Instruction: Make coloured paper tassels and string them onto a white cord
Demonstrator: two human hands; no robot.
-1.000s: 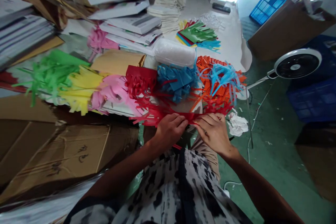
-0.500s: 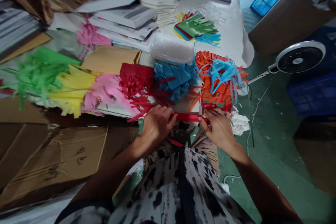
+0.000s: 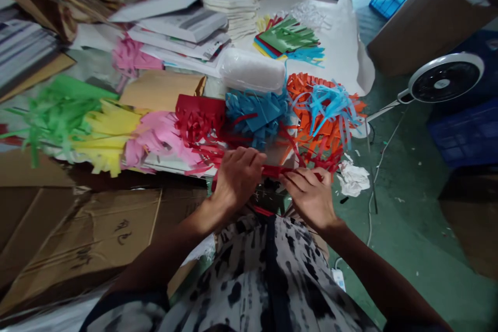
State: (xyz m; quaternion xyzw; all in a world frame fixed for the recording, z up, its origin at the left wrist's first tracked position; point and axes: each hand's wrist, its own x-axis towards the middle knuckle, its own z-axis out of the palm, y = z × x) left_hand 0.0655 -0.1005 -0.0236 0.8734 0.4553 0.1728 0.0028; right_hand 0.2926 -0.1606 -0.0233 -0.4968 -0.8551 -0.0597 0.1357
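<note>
Pinching a red paper strip (image 3: 274,171) between my left hand (image 3: 237,179) and right hand (image 3: 307,198), both grips clamped on it, the strip just below the blue fringed paper (image 3: 254,114) and orange fringed paper (image 3: 324,124), crumpled white paper (image 3: 352,179) near my right hand

The red paper strip (image 3: 274,171) is matt, the brown cardboard (image 3: 97,238) rough.

Camera on your head, facing forward and down, close above left hand (image 3: 236,179) and right hand (image 3: 309,199).
</note>
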